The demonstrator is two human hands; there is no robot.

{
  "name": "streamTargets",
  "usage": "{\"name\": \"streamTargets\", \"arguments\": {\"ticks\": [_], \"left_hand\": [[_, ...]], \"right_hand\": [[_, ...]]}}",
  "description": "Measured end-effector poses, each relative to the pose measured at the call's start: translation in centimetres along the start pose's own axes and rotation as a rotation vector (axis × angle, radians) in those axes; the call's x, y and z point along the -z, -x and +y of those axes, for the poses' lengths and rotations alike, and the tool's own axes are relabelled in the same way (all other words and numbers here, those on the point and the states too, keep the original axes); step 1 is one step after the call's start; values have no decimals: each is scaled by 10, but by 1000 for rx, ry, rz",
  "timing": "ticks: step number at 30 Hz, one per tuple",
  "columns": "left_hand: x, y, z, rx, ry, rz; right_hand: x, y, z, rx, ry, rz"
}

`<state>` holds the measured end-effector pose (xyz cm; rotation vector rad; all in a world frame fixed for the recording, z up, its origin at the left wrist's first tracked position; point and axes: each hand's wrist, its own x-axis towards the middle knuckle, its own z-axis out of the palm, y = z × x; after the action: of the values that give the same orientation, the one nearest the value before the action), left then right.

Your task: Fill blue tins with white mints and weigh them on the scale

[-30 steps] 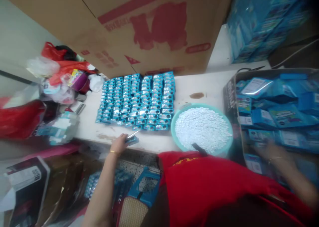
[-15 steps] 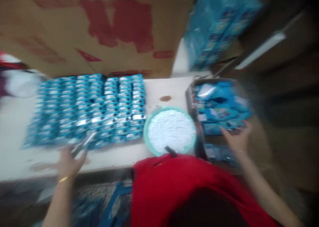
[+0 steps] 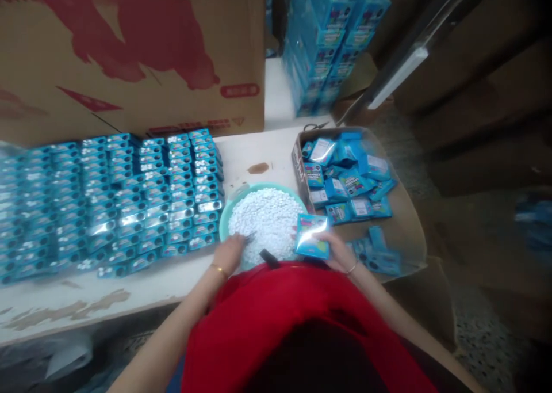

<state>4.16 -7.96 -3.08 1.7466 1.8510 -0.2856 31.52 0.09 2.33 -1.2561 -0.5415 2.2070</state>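
Blue packet (image 3: pixel 313 236) was held in the right hand (image 3: pixel 338 252), overlapping the right rim of the basin in view; contact with the rim could not be told. Surrounding items, in descending size, were as follows.

White table (image 3: pixel 244 145): supported the work. Large carton (image 3: pixel 150 48): stood upright at the back. Rows of small blue boxes (image 3: pixel 142 209): lay close-packed to the left of the basin. Open box (image 3: pixel 407 226): sat to the right, containing loose packets (image 3: pixel 357 183). Green basin (image 3: pixel 223 217): lay between, filled with white pellets (image 3: pixel 269 212).

Right fingers pinched the packet, thumb on its front. Left hand (image 3: pixel 230 252) was at the near-left rim, fingers curled around a small grey implement (image 3: pixel 250 237) above the pellets.

Caution: a loose right pinch could drop the packet into the pellets. A sharp flick of the implement could scatter pellets onto the table. Red garment (image 3: pixel 280 301) pressure against the basin could tip it.
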Motion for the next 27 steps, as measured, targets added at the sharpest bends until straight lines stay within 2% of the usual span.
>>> {"name": "streamTargets", "arguments": {"ticks": [2, 4, 6, 9, 13, 18, 22, 24, 27], "left_hand": [[-16, -21, 12, -38, 54, 2], [-29, -39, 21, -79, 119, 18], [-35, -52, 25, -116, 188, 42], [-30, -54, 21, -172, 288, 79], [0, -34, 2, -222, 374, 130], [58, -2, -15, -326, 410, 249], [98, 11, -7, -425, 288, 247], [112, 13, 2, -463, 209, 210], [128, 13, 20, -454, 65, 156]], "right_hand": [[8, -2, 7, 101, 96, 191], [14, -4, 11, 203, 219, 279], [18, -7, 13, 297, 335, 258], [20, -12, 15, 419, 479, 202], [21, -22, 21, 514, 658, 150], [17, -42, 26, 735, 916, 188], [7, -56, 26, 910, 1058, 57], [2, -59, 25, 961, 1108, -13], [-2, -61, 26, 1018, 1144, -45]]}}
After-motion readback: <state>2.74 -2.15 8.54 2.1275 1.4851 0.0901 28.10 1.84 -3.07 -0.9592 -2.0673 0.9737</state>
